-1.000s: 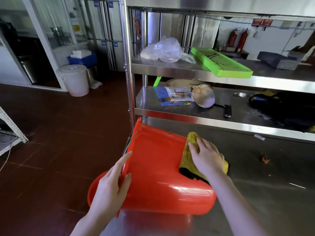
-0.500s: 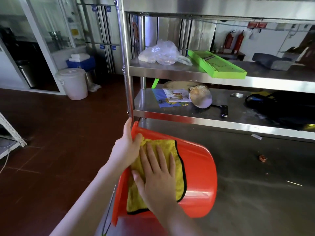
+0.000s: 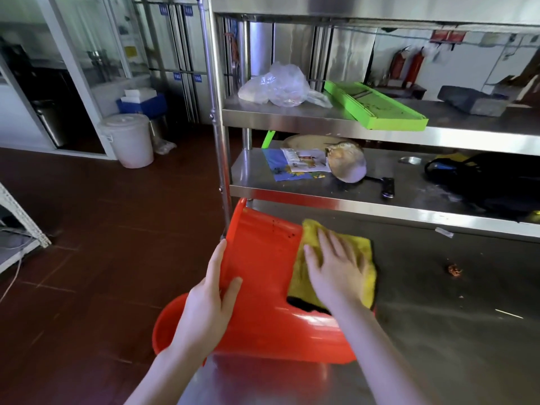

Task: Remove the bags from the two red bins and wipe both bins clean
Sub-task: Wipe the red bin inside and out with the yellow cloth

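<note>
- Red plastic: the red bin [image 3: 263,287] lies on its side at the near left corner of the steel table [image 3: 438,331], its mouth turned left and hanging past the table's edge, its base towards the right.
- The left hand [image 3: 209,302] lies flat against the bin's wall close to the rim, with fingers straight and thumb spread. It braces the bin and is not wrapped round anything.
- The right hand [image 3: 336,273] presses the yellow cloth [image 3: 363,249] onto the bin's upper wall near the base. Its fingers are splayed and straight, so the cloth is pinned under the palm, not pinched.
- The step in hand looks like wiping the outside of this bin. No bag shows on it, though its inside is hidden from here.
- Dark specks [image 3: 274,226] remain on the wall just left of the cloth, towards the rim.
- The next move probably calls for sliding the cloth left over those specks while the left hand stops the bin rolling, then turning the bin to bring unwiped wall on top.
- Only one bin can be told apart here, so the second bin's state is unknown.
- A crumpled clear bag [image 3: 277,86] sits on the far upper shelf; whether it came from a bin cannot be told.
</note>
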A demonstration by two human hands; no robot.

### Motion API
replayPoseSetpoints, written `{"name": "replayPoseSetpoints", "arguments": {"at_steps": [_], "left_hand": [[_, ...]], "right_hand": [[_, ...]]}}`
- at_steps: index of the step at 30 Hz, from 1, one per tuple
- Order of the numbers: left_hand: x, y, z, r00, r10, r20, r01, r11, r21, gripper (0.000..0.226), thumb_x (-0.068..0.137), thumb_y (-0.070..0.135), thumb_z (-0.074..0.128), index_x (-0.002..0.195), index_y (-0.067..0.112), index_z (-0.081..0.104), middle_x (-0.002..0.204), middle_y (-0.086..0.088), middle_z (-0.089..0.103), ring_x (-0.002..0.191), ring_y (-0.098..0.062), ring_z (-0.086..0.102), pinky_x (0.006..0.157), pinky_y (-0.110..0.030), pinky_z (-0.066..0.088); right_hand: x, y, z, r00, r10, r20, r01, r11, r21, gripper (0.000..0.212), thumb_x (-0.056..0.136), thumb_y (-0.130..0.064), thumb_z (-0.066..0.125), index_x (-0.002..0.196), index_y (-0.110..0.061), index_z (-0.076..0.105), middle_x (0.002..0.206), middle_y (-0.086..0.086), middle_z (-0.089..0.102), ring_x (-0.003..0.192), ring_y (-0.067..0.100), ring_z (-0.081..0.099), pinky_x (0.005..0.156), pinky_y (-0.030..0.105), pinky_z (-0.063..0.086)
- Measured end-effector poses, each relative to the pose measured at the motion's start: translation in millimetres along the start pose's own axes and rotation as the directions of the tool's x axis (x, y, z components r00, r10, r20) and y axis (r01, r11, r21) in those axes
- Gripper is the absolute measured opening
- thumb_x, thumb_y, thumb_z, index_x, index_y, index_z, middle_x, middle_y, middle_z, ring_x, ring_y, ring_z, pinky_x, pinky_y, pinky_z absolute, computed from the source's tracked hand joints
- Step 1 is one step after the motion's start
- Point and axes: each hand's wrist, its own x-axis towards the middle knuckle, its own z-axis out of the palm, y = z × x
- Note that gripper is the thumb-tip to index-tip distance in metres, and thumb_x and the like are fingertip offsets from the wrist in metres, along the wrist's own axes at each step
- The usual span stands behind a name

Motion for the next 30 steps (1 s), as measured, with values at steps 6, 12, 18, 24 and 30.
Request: {"name": "replayPoseSetpoints", "arguments": {"at_steps": [6,12,18,24,30], "left_hand": [[-1,-16,-13,1.000,-0.010,0.012,0.010,1.000,0.002,0.066,0.089,0.051,0.045,0.145,0.058,0.011,0.084,0.009,0.066,0.079,0.005,0.066,0.066,-0.007,0.048],[-20,-29,-13,1.000,0.000,0.016,0.000,1.000,-0.002,0.071,0.092,0.040,0.054,0.144,0.060,0.010,0.066,0.004,0.065,0.058,-0.008,0.066,0.061,-0.031,0.058],[-35,-32,-10,0.999,0.042,-0.003,-0.042,0.998,-0.047,0.072,0.090,0.041,0.050,0.148,0.052,0.010,0.060,0.012,0.057,0.053,-0.003,0.063,0.049,-0.013,0.047],[-46,-28,-1,0.999,0.001,-0.040,-0.006,0.992,-0.126,0.085,0.088,0.021,0.067,0.143,0.057,0.014,0.127,0.001,0.063,0.104,-0.012,0.067,0.085,-0.026,0.055],[8,6,-22,0.960,-0.127,0.251,0.244,0.820,-0.518,0.089,0.061,0.011,0.064,0.141,0.037,0.037,0.106,0.001,0.071,0.092,-0.017,0.069,0.078,-0.030,0.056]], "right_hand": [[-48,-81,24,0.842,-0.527,-0.115,0.527,0.849,-0.031,0.058,0.097,-0.058,0.032,0.150,-0.035,0.030,0.157,-0.008,0.030,0.146,0.021,0.023,0.115,0.056,0.022],[-18,-13,9,0.974,-0.205,-0.095,0.202,0.978,-0.045,0.061,0.095,-0.065,0.025,0.148,-0.035,0.036,0.154,-0.009,0.035,0.142,0.017,0.031,0.116,0.047,0.022],[22,-1,-8,0.965,0.238,0.113,-0.243,0.969,0.032,0.060,0.095,-0.062,0.019,0.147,-0.035,0.032,0.157,-0.007,0.029,0.144,0.022,0.022,0.113,0.052,0.019],[-34,-104,23,0.920,-0.375,-0.116,0.382,0.923,0.046,0.058,0.095,-0.057,0.031,0.147,-0.031,0.039,0.153,-0.005,0.038,0.142,0.023,0.032,0.114,0.054,0.023],[-59,-85,33,0.886,-0.415,-0.208,0.426,0.905,0.008,0.058,0.096,-0.056,0.033,0.148,-0.031,0.037,0.156,-0.006,0.034,0.144,0.021,0.031,0.113,0.054,0.028]]}}
